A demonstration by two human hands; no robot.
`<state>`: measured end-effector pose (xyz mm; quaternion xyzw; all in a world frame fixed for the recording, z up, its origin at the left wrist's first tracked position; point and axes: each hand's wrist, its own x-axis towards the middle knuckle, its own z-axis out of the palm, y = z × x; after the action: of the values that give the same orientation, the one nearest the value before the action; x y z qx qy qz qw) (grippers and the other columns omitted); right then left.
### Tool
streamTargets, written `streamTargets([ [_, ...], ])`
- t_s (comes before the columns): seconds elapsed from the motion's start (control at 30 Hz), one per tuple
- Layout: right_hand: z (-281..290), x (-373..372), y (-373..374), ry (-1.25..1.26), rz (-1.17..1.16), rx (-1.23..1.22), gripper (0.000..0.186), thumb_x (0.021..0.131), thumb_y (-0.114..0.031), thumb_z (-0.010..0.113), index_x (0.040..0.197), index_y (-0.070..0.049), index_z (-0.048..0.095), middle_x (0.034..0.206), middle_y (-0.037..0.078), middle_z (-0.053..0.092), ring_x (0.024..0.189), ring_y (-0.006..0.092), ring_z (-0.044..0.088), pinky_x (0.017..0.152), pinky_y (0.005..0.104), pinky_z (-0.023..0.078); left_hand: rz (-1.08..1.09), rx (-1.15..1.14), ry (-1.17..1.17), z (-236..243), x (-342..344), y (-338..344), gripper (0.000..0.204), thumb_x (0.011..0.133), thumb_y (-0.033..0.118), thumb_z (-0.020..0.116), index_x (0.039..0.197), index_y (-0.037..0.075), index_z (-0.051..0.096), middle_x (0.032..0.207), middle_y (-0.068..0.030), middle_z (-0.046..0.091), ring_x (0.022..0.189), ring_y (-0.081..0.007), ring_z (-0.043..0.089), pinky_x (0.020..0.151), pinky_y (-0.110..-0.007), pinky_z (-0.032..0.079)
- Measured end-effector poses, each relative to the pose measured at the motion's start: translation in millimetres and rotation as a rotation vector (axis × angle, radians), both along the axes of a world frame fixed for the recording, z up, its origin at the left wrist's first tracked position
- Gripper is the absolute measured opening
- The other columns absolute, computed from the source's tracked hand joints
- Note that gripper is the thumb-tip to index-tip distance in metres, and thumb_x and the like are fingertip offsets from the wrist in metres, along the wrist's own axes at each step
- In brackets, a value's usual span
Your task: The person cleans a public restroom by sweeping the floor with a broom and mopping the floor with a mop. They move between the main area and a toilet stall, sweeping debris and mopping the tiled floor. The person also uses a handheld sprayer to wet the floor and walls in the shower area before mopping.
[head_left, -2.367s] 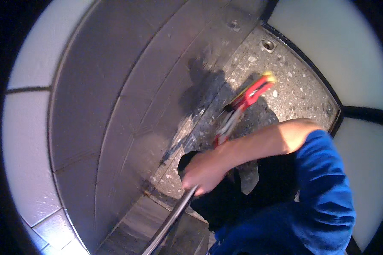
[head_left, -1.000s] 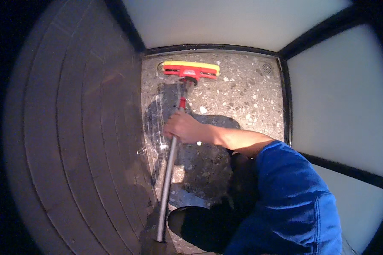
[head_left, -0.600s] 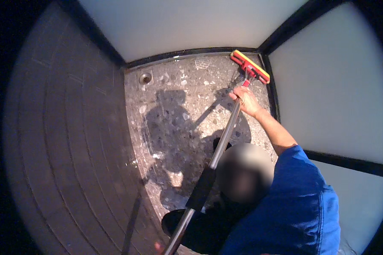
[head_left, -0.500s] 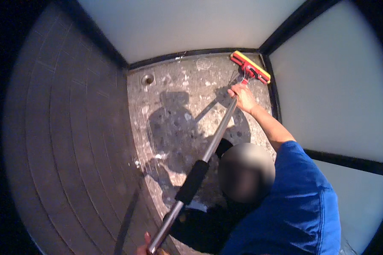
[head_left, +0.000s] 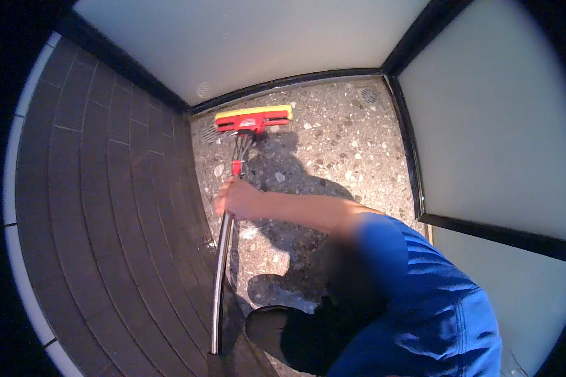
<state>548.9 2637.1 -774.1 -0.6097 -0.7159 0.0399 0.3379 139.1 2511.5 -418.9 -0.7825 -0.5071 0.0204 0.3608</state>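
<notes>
A sponge mop with a red head (head_left: 249, 123) and a yellow sponge strip (head_left: 253, 112) lies across the far left of the speckled stone floor (head_left: 352, 151). Low on its metal pole (head_left: 221, 276), just behind the red collar, my right hand (head_left: 237, 196) is closed around it. My right arm, in a blue sleeve (head_left: 443, 295), reaches across from the lower right. The pole runs down toward the lower edge, where a black sleeve (head_left: 215, 363) covers it. My left hand is out of sight.
Dark tiles (head_left: 107, 188) line the left wall. Frosted panels (head_left: 484, 119) in black frames close off the far and right sides. A round drain grate (head_left: 369, 95) sits in the far right corner; another striped grate (head_left: 210, 132) is partly covered by the mop head.
The mop head has swung from the far right corner to the far left, my right hand moving with it. My left hand, earlier on the pole at the lower edge, has left the view.
</notes>
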Motion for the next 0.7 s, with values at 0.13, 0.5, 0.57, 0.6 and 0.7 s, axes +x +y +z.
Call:
streamTargets([
  [0.13,8.6,-67.8,-19.6,0.135,0.222,-0.096,0.012,0.076,-0.021,0.056,0.076,-0.013,0.047,0.059,0.003,0.053,0.061,0.0266,0.059,0.059,0.0427,0.045,0.016,-0.085,-0.020,-22.5,24.6,-6.2,0.024,0.073,0.029,0.061,0.059,0.012,0.051,0.052,-0.0069,0.044,0.048,-0.0294,0.046,0.050,-0.041,0.034],
  [0.5,-38.9,38.2,3.1,-0.248,0.162,-0.159,0.017,0.063,-0.018,0.066,0.072,-0.008,0.055,0.072,0.007,0.061,0.077,0.0287,0.062,0.070,0.0433,0.047,0.221,-0.408,-0.091,-80.0,27.0,-43.8,0.024,0.070,0.033,0.068,0.065,0.011,0.060,0.055,-0.0080,0.054,0.048,-0.0295,0.053,0.048,-0.042,0.041],
  [0.57,-37.6,30.3,-3.5,-0.333,0.179,-0.242,0.017,0.064,-0.019,0.065,0.075,-0.010,0.055,0.077,0.004,0.060,0.082,0.0264,0.060,0.075,0.0403,0.045,0.343,-0.416,-0.055,-90.6,6.3,-62.7,0.025,0.070,0.034,0.069,0.066,0.011,0.062,0.055,-0.0082,0.055,0.048,-0.0295,0.054,0.048,-0.042,0.042],
  [0.6,-33.4,21.1,-11.5,-0.283,0.177,-0.213,0.018,0.064,-0.020,0.065,0.077,-0.011,0.056,0.075,0.004,0.059,0.081,0.0262,0.059,0.075,0.0396,0.045,0.419,-0.404,-0.011,-94.5,-11.1,-73.3,0.025,0.069,0.035,0.070,0.066,0.011,0.062,0.055,-0.0083,0.056,0.048,-0.0296,0.055,0.047,-0.042,0.043],
  [0.7,-25.4,11.0,-62.2,-0.197,0.123,-0.183,0.019,0.064,-0.021,0.065,0.079,-0.013,0.056,0.072,0.002,0.056,0.079,0.0253,0.058,0.075,0.0374,0.044,0.346,-0.390,-0.034,-92.7,-41.8,-80.9,0.026,0.069,0.035,0.071,0.068,0.011,0.062,0.056,-0.0087,0.056,0.049,-0.0299,0.054,0.049,-0.042,0.043],
])
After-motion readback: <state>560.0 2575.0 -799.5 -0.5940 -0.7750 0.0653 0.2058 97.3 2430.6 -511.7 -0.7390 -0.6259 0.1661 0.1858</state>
